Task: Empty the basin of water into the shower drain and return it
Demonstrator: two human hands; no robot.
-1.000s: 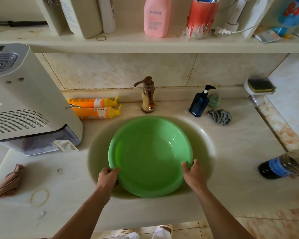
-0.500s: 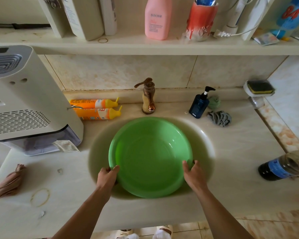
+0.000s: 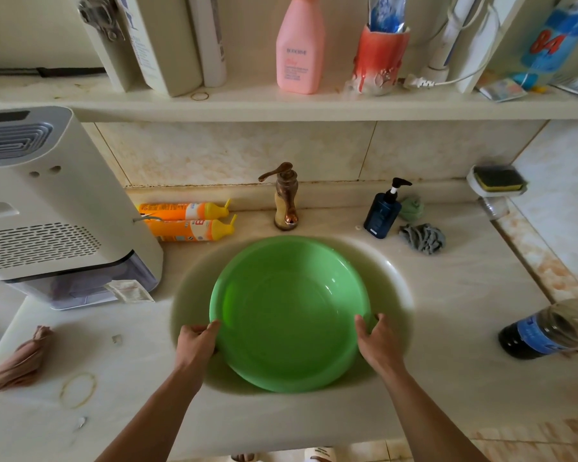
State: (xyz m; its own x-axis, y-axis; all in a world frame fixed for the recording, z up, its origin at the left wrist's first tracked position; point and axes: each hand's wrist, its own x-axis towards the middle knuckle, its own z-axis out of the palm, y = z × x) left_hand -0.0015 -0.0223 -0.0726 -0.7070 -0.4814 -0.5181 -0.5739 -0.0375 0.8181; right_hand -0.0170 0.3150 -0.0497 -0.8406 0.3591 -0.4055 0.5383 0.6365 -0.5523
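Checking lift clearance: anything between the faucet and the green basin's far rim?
Head view: only bare counter and sink edge between faucet and green basin.

Both bare forearms are extended forward from the lower edge of the view, angled slightly inward. The left hand [image 3: 197,341] is curled, thumb on top, fingers wrapped under. The right hand [image 3: 377,340] is mirrored opposite it, thumb raised inward, fingers closed. The wrists are held nearly straight.
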